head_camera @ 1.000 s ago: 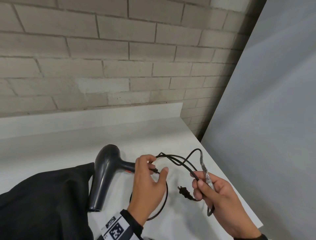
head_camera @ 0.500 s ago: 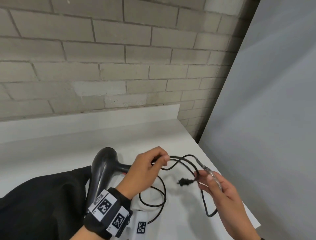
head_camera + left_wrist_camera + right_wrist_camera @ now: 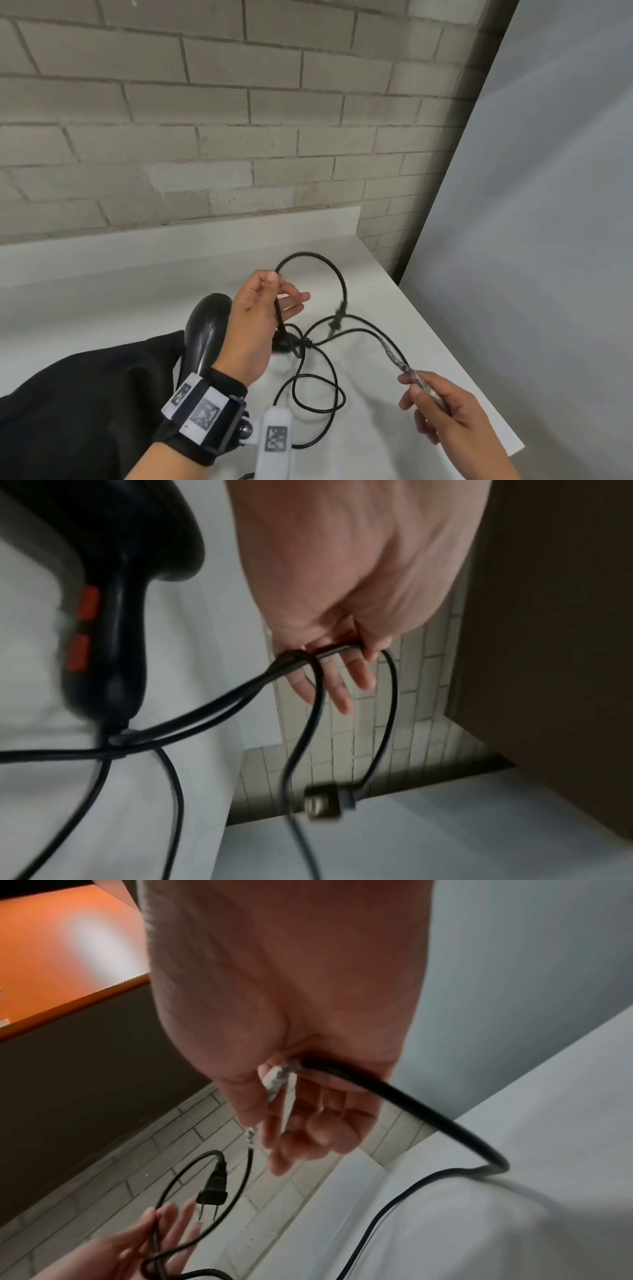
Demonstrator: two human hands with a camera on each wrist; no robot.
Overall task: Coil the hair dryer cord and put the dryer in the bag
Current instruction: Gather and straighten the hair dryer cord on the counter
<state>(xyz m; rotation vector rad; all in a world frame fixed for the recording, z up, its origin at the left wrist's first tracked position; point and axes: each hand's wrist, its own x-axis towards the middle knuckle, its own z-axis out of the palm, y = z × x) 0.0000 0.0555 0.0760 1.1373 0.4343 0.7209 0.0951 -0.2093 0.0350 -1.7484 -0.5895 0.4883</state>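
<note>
The head view looks steeply down from above at a white counter (image 3: 120, 291) against a brick wall (image 3: 205, 137), both hands low in the frame. The left wrist view sits tight behind the left hand (image 3: 342, 574), facing along its fingers toward the wall. The right wrist view does likewise behind the right hand (image 3: 291, 1001). All three share the black cord (image 3: 339, 284) and its plug (image 3: 214, 1183).
</note>
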